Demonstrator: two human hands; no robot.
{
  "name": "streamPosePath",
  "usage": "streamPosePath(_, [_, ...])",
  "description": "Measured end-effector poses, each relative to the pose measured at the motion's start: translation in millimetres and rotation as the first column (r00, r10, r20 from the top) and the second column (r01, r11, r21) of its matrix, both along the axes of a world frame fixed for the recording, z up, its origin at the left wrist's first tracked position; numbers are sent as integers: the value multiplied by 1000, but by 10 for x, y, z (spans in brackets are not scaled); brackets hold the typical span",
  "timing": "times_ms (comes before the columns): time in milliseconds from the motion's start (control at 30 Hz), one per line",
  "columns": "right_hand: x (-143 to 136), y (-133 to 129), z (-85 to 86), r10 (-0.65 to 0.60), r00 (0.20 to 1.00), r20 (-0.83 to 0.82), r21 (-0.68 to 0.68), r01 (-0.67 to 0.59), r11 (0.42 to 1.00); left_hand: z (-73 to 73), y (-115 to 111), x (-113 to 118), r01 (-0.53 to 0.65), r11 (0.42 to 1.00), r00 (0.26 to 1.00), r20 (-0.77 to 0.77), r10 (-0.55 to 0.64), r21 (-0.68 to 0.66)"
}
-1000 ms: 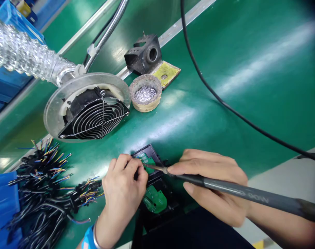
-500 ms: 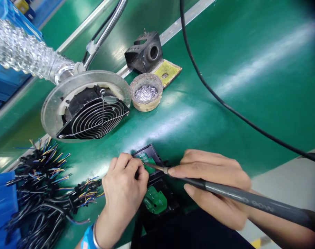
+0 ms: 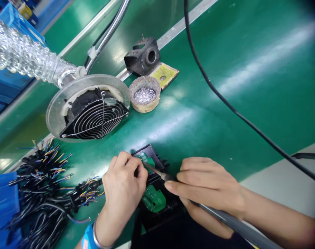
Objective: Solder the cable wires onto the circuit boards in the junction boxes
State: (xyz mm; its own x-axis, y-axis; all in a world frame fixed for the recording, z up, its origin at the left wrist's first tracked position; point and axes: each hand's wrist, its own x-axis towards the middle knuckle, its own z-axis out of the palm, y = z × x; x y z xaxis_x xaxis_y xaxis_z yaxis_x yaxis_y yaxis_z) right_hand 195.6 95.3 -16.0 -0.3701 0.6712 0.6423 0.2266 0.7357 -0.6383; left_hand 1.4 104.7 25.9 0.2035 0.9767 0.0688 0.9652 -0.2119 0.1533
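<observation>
A soldering iron (image 3: 219,213) is gripped in my right hand (image 3: 211,188), pen-like, its thin tip on or just over the upper green circuit board (image 3: 148,160). That board sits in an open black plastic housing (image 3: 152,152). My left hand (image 3: 125,188) is closed in a pinch at the board's left edge, close to the iron's tip. Whatever its fingertips hold is hidden behind the fingers. Nearer to me, a second green circuit board (image 3: 155,199) lies in another black housing part (image 3: 170,204).
Left of my hands lies a heap of black cables (image 3: 43,197) with coloured wire ends, by a blue bin (image 3: 3,204). A fume-extractor fan (image 3: 100,121) hangs above the green bench. Behind are a solder bowl (image 3: 144,94), an iron stand (image 3: 144,57) and a yellow sponge (image 3: 166,74). A black cord (image 3: 225,100) crosses the right.
My right hand has turned, and the soldering iron's handle has swung lower toward me. Its tip stays by the upper board. My left hand holds its place; the view has shifted slightly.
</observation>
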Motion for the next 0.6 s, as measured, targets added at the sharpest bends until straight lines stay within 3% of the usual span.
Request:
streamPosePath(467, [26, 82, 103, -67, 991, -112, -50, 61, 997, 12, -11, -16, 21, 1000, 999, 25, -20, -22])
streamPosePath(600, [86, 35, 124, -77, 995, -67, -98, 71, 993, 13, -24, -9, 6, 1000, 1000, -7, -6, -29])
